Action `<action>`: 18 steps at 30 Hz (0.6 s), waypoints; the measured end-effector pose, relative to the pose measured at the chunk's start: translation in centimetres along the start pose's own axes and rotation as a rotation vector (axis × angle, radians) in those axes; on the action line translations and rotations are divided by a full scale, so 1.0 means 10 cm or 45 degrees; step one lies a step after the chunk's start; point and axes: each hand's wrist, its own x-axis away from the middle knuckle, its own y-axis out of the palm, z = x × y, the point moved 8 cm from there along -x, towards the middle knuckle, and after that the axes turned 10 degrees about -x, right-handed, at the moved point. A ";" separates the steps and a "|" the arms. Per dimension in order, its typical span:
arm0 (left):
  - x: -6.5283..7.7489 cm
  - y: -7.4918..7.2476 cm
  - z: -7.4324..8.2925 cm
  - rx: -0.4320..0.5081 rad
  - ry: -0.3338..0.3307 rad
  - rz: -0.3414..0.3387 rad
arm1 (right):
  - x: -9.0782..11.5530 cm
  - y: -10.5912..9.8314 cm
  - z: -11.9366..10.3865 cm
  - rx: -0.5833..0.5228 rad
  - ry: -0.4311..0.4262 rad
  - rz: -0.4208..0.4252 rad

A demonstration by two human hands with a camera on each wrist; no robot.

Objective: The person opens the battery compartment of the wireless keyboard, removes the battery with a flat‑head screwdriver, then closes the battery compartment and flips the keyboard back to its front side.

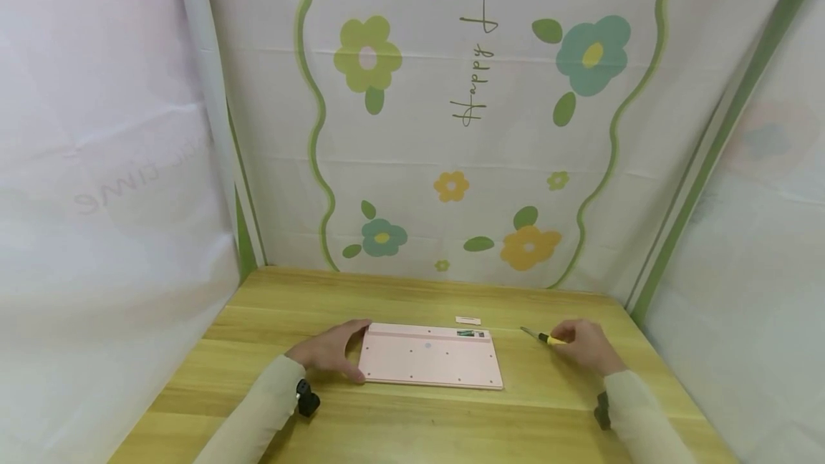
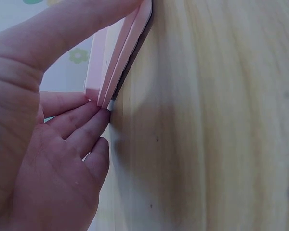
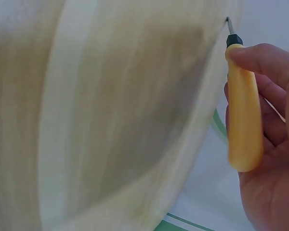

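A pink keyboard (image 1: 425,362) lies underside up on the table, small screw holes dotted across it. Its battery compartment (image 1: 470,334), at the far right corner, is uncovered and shows a green battery. My left hand (image 1: 331,349) grips the keyboard's left end, thumb at the near corner and fingers at the far one; the left wrist view shows the fingertips (image 2: 103,115) against its edge. To the right, my right hand (image 1: 585,344) holds a screwdriver (image 3: 244,110) by its yellow handle. The screwdriver's metal tip points left, apart from the keyboard.
A small pale pink battery cover (image 1: 468,321) lies just behind the keyboard's far right corner. The wooden table (image 1: 387,424) reaches back to a white curtain (image 1: 412,127) with printed flowers. More curtains hang at both sides.
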 end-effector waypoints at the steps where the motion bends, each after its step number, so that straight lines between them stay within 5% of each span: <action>1: 0.00 0.00 0.00 -0.005 0.001 0.001 | 0.01 0.02 0.01 0.000 0.001 -0.003; 18: 0.00 -0.01 0.00 -0.019 -0.017 0.008 | 0.09 0.13 0.14 -0.075 0.073 0.030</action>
